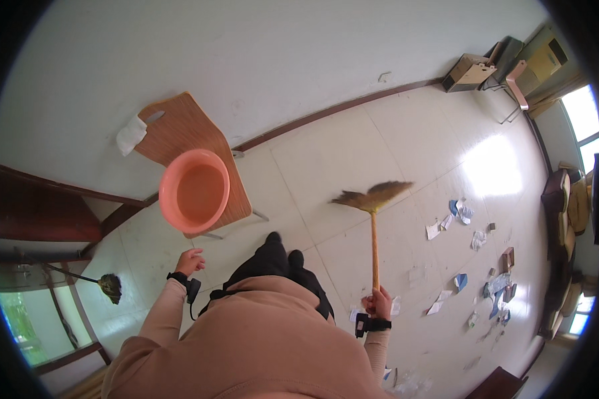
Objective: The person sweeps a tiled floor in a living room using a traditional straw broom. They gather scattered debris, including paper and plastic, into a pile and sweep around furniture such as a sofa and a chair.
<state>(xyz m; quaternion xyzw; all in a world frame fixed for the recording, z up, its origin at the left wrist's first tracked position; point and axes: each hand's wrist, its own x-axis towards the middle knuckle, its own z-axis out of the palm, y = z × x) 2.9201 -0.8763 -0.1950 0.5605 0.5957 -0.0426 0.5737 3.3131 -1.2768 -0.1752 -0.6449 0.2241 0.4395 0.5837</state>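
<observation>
My right hand is closed around the wooden handle of a broom. The broom's brown bristle head points away from me above the pale tiled floor; whether it touches the tiles I cannot tell. My left hand holds nothing, its fingers loosely bent, just below a wooden chair. On that chair's seat stands a pink plastic basin with liquid that looks brownish. A white cloth hangs over the corner of the chair's backrest. Scraps of paper, small boxes and crumpled plastic lie scattered on the floor to the right.
Along the far right stand sofas. Cardboard boxes and another chair are in the upper right corner. At left a mop or second broom leans near a glass door. A dark wooden piece of furniture is at bottom right.
</observation>
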